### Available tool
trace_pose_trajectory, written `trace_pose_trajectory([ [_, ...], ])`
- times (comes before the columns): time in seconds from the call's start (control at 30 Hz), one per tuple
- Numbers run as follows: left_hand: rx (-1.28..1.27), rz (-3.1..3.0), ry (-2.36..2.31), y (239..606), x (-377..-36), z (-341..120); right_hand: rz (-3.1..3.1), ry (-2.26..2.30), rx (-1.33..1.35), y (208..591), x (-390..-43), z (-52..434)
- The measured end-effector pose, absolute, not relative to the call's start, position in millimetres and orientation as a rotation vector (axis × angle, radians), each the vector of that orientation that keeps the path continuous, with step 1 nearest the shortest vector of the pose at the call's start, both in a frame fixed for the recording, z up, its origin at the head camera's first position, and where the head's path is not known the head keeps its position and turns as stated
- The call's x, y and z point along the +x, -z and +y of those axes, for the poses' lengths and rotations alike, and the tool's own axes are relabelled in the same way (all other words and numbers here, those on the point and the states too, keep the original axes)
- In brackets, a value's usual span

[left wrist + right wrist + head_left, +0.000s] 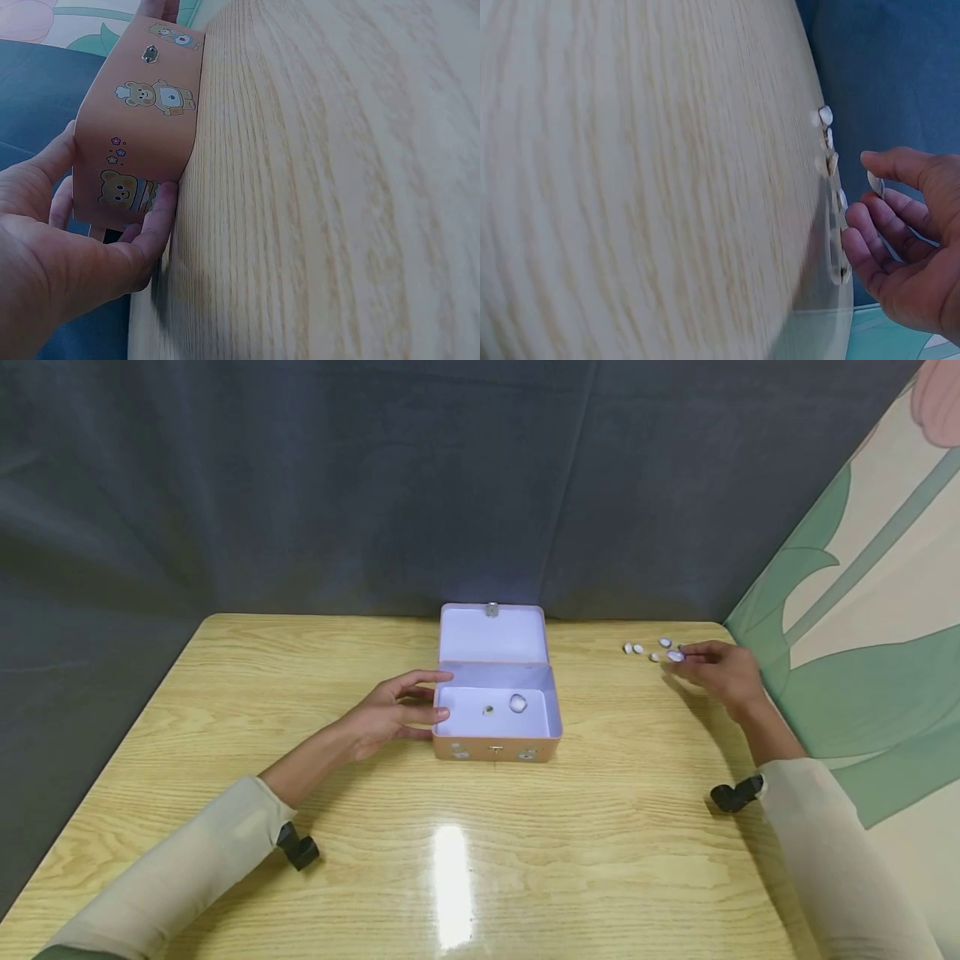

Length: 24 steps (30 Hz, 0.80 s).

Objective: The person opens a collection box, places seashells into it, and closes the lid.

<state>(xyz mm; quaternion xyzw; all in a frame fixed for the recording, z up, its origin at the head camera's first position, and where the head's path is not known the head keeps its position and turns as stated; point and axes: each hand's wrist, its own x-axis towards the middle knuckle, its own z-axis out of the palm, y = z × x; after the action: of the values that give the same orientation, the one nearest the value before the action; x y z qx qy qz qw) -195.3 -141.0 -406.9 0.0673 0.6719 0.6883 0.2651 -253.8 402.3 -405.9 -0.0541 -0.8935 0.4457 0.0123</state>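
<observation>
Small pale shells are going from the table (pixel 225 710) into an open tin box (pixel 497 747), and the work looks early on. Inside the box lie one white shell (pixel 518 702) and a smaller dark bit (pixel 488 710) beside it; what that bit is cannot be told. The left hand (pixel 390 714) steadies the box at its left side, thumb and fingers curled against the bear-printed wall, as the left wrist view shows. Well to the right, near the table's far corner, the right hand (pixel 720 672) pinches one shell (pixel 676 656) between thumb and fingertips, just beside the loose cluster of shells (pixel 643 649). About four or five of those lie on the table, so most of the moving is left, judging by the count.
</observation>
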Motion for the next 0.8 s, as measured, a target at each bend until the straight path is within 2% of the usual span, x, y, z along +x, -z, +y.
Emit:
trace_pose_trajectory([
  [0.8,0.186,1.808,-1.860,408,-196,-141,-2.737,-1.408,-0.040,399,-246,351],
])
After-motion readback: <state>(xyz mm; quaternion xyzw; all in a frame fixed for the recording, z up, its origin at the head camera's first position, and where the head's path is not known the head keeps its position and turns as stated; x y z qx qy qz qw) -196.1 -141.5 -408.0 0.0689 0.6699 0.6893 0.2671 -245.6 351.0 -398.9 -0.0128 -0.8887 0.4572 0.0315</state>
